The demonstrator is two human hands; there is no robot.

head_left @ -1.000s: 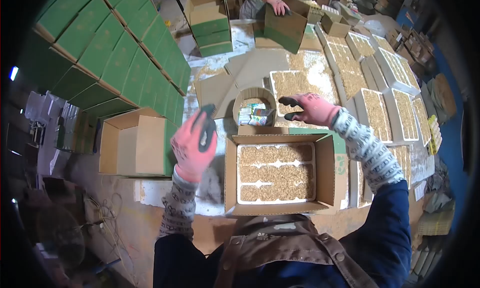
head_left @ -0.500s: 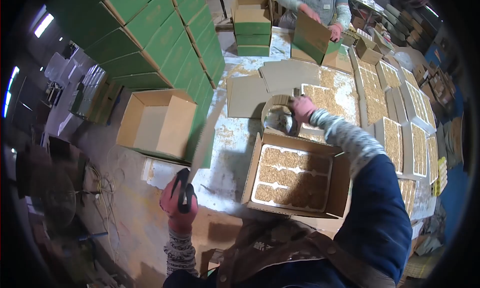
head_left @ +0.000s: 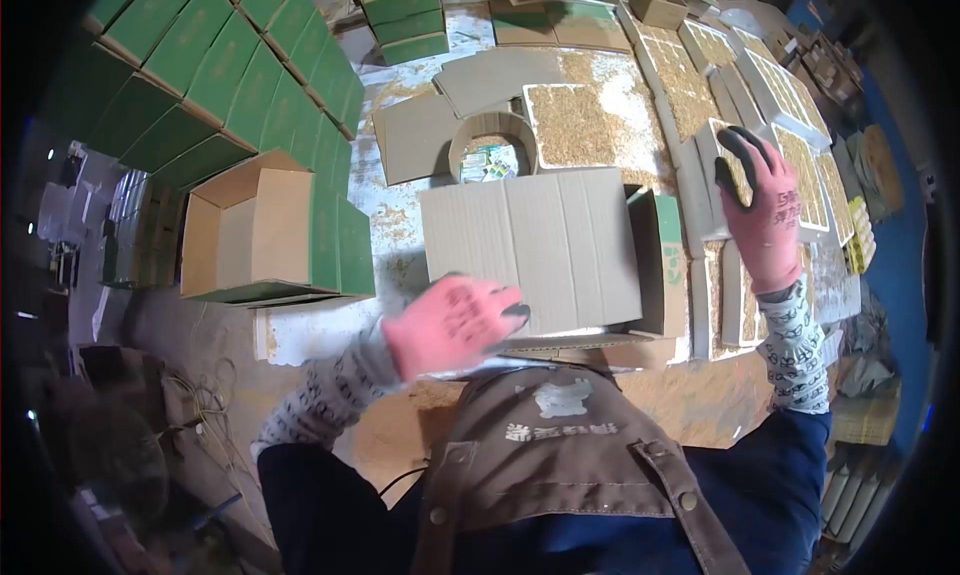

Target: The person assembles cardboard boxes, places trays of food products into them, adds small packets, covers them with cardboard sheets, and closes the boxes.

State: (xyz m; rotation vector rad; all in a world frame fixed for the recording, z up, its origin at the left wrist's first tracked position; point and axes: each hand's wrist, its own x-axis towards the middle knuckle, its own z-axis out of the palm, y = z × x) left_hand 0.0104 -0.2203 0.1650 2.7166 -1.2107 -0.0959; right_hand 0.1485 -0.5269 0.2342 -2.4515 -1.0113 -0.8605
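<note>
A plain cardboard sheet (head_left: pixel 535 240) lies over the open green-and-brown box (head_left: pixel 668 275) in front of me, covering most of its inside. My left hand (head_left: pixel 455 320), in a pink glove with dark fingertips, is at the sheet's near left corner with its fingers bent and together on it; the thumb is hidden. To the right, my right hand (head_left: pixel 760 205) is above a white tray of brown grains (head_left: pixel 737 160), its fingers apart and curved, holding nothing.
A round container (head_left: pixel 495 135) with small packets stands beyond the sheet. Flat cardboard pieces (head_left: pixel 415 140) and a grain-filled tray (head_left: pixel 570 125) lie around it. An open box (head_left: pixel 245 225) and stacked green boxes (head_left: pixel 235 75) stand left. More trays (head_left: pixel 795 125) line the right.
The cardboard sheet has moved with my left hand from the left side onto the box. My right hand has moved from the round container to the trays on the right. The view has shifted.
</note>
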